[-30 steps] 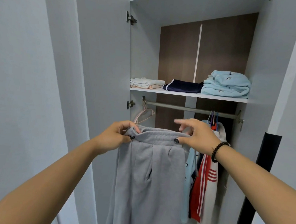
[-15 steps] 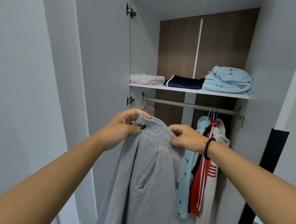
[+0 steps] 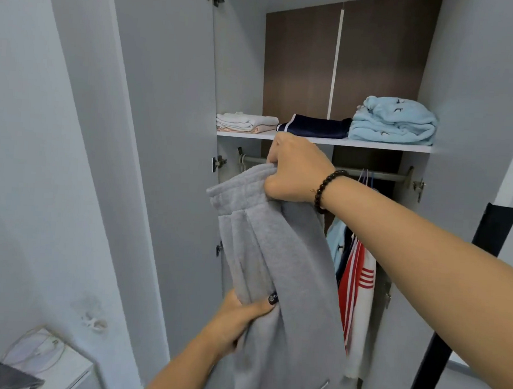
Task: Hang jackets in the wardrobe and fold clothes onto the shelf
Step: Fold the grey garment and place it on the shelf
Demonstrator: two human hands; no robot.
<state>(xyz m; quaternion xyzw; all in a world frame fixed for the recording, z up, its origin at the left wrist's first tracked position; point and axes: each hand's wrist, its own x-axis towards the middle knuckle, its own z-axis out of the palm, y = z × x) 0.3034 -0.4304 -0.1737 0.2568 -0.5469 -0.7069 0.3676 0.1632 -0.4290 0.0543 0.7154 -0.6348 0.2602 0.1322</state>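
Observation:
Grey sweatpants (image 3: 286, 274) hang in front of the open wardrobe, folded lengthwise. My right hand (image 3: 293, 169) grips their gathered waistband just below the shelf (image 3: 327, 141). My left hand (image 3: 238, 316) grips the fabric lower down, at about thigh height. On the shelf lie a white and peach folded pile (image 3: 244, 123), a folded navy garment (image 3: 313, 127) and a folded light blue fleece (image 3: 395, 121). Under the shelf runs the hanging rail (image 3: 379, 174), with a light blue and a red and white jacket (image 3: 358, 281) hanging at its right end.
The wardrobe's grey door (image 3: 161, 158) stands open on the left. A black panel edge (image 3: 465, 297) leans at the right. A small white cabinet (image 3: 58, 365) with cables and a dark cloth sits at the lower left.
My right hand took the whole waistband and rose toward the shelf. My left hand let go of the waistband and slid down to grip the legs lower on the pants.

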